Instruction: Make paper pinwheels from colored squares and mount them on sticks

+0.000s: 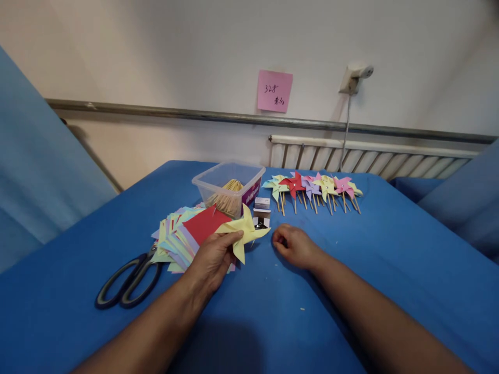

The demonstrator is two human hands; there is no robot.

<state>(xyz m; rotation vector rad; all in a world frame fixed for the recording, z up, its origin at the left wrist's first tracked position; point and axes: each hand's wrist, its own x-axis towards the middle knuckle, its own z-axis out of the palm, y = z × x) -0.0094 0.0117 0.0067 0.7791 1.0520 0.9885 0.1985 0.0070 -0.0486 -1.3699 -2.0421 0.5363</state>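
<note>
My left hand (pixel 213 257) pinches a folded yellow paper pinwheel (pixel 244 232) by its middle, just above the blue table (pixel 374 270). It hovers over the right edge of a fanned stack of coloured paper squares (pixel 183 235) with a red sheet on top. My right hand (pixel 293 245) rests on the cloth to the right of the pinwheel, fingers curled in; whether it pinches something small is hidden. A small open box of pins (pixel 261 212) sits just behind the pinwheel.
A clear plastic tub (pixel 229 186) holds wooden sticks. A row of finished pinwheels on sticks (pixel 314 188) lies at the back right. Black scissors (pixel 130 280) lie at the left. A pink note (pixel 274 91) hangs on the wall above a radiator (pixel 370 158).
</note>
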